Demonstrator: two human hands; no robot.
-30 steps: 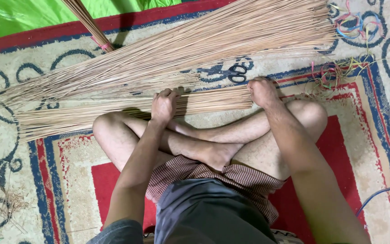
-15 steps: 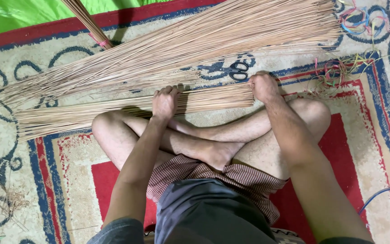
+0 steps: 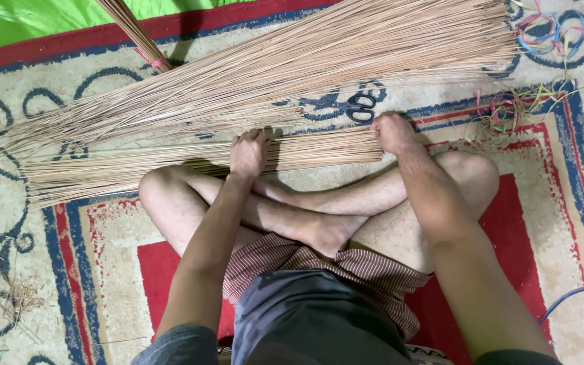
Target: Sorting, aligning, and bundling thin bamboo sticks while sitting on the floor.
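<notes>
I sit cross-legged on a patterned carpet (image 3: 103, 284). A small bundle of thin tan sticks (image 3: 170, 165) lies across the floor just beyond my shins. My left hand (image 3: 248, 152) presses down on the middle of this bundle, fingers curled over it. My right hand (image 3: 393, 132) grips its thick right end. Behind it spreads a much larger heap of the same sticks (image 3: 292, 64), fanning from upper right to left.
Black scissors (image 3: 358, 108) lie between the two stick piles. Coloured rubber bands (image 3: 542, 34) and loose strings (image 3: 508, 111) sit at the right. A tied stick bundle (image 3: 133, 30) leans in at the top left over a green sheet (image 3: 28, 23).
My right hand has shifted slightly along the bundle's end, and the small bundle looks a little more gathered. My left hand stays in place.
</notes>
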